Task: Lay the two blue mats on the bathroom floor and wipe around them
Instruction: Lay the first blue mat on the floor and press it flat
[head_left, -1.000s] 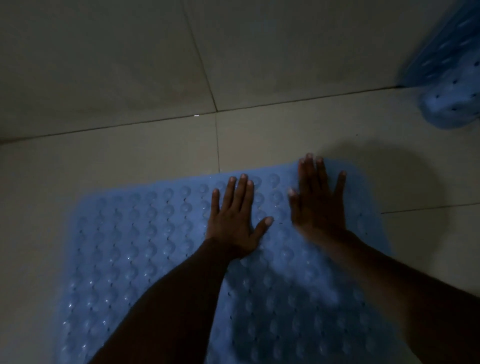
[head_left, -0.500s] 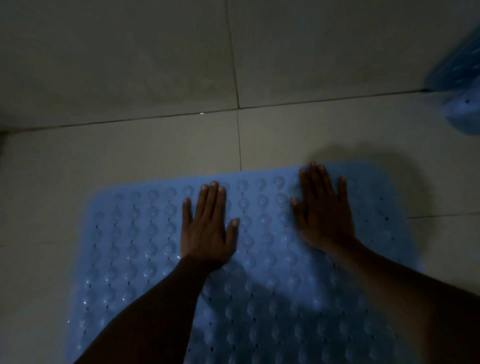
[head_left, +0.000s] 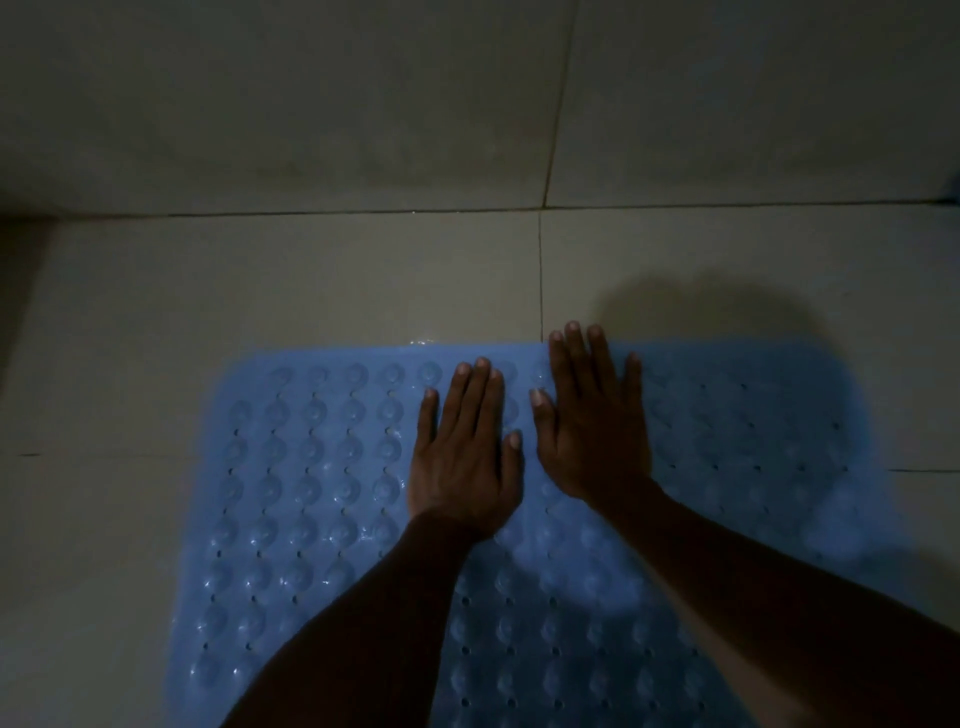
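Note:
A blue rubber mat (head_left: 311, 493) with rows of round bumps and small holes lies flat on the tiled bathroom floor (head_left: 260, 291). Both my hands rest palm-down on its far half, side by side. My left hand (head_left: 465, 452) is flat with fingers stretched forward, holding nothing. My right hand (head_left: 592, 421) lies just to its right, its fingertips reaching the mat's far edge. The second blue mat shows only as a sliver (head_left: 955, 195) at the right edge of the view.
A tiled wall (head_left: 311, 104) rises beyond the floor's far joint line. Pale floor tiles surround the mat on the left, far side and right. The scene is dim, with a shadow on the floor beyond my right hand.
The view has shifted left, so the second mat has almost left the frame. My left hand slid left and then back beside the right hand, both still flat on the mat.

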